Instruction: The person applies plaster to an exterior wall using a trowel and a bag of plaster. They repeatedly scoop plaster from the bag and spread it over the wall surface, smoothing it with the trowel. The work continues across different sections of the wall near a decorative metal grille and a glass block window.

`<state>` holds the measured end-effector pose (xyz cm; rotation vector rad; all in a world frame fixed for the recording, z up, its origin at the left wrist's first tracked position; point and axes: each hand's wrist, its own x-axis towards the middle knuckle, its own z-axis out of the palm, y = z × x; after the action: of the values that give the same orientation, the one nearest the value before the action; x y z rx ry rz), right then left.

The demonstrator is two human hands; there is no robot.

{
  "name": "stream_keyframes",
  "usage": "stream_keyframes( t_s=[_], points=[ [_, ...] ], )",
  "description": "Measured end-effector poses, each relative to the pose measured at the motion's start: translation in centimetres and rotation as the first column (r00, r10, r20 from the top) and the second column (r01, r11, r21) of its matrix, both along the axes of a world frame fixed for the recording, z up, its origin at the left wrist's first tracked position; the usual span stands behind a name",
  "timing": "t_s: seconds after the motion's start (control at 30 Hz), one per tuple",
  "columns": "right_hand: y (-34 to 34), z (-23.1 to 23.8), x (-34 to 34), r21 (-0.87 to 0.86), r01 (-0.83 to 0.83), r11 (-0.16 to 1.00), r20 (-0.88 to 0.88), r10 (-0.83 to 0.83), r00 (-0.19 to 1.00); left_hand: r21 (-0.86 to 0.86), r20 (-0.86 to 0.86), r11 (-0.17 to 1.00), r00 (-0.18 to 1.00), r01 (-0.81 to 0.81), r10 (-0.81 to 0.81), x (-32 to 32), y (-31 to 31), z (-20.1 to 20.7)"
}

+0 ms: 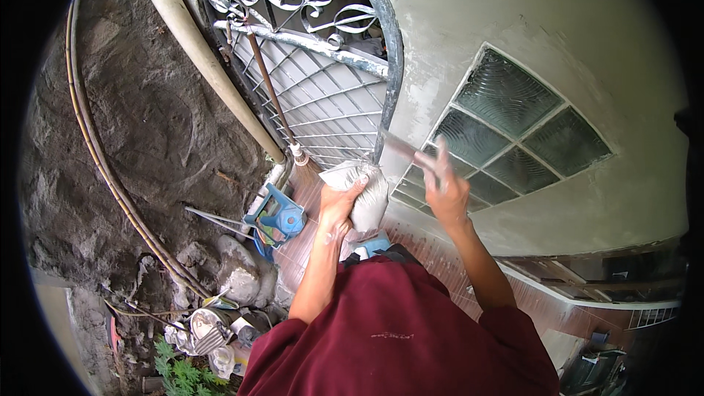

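My left hand is closed on the gathered upper side of a white plastic bag, bulging with a pale filling I cannot make out exactly. Its mouth is turned up near my thumb, and whitish smears mark my wrist. To the right, my right hand is raised before the glass-block window, gripping a putty knife. Motion blurs the flat blade, which points up and left toward the gate's edge, apart from the bag. One finger stretches up along the handle.
A metal gate with scrollwork stands ahead, a broom leaning on it. The plastered wall holds a glass-block window. A blue plastic stool lies left on reddish tiles. Rough rock and a bucket are farther left.
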<state>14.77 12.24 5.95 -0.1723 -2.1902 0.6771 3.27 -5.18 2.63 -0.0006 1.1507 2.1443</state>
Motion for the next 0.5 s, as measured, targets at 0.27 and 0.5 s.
stream_keyframes(
  t_s=[0.27, 0.5],
  points=[
    [-0.6, -2.3, -2.9, -0.970, -0.233, -0.070, -0.219, -0.172, 0.961, 0.068, 0.066, 0.997, 0.998, -0.027, 0.022, 1.9, 0.7, -3.0],
    [-6.1, -5.5, -3.3, -0.968, -0.231, -0.095, -0.233, 0.008, 0.973, 0.088, 0.011, 0.982, 0.986, -0.166, 0.165, 2.6, 0.7, -2.9]
  ],
)
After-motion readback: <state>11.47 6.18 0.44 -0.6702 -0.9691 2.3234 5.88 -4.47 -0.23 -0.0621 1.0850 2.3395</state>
